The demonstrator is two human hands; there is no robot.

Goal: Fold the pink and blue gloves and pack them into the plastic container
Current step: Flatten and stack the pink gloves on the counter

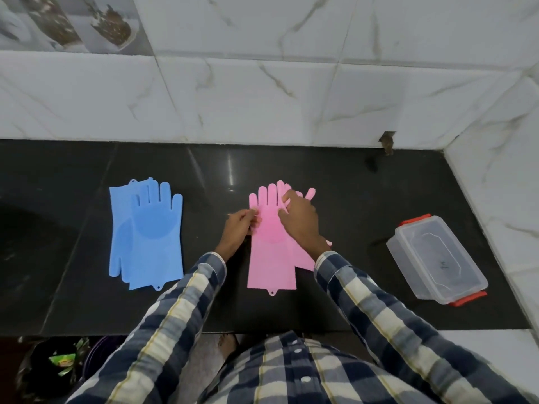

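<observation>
- The pink gloves (269, 246) lie stacked on the black counter (350, 199), fingers toward the wall.
- The left hand (237, 228) pinches the top glove's left edge.
- The right hand (300, 220) presses flat on it, fingers spread.
- The blue gloves (147, 231) lie stacked, well to the left.
- The plastic container (437, 258) sits open at right.

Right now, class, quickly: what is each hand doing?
Left hand: closed, pinching the left edge of the pink gloves.
Right hand: open, pressing flat on the pink gloves; holding nothing.
</observation>
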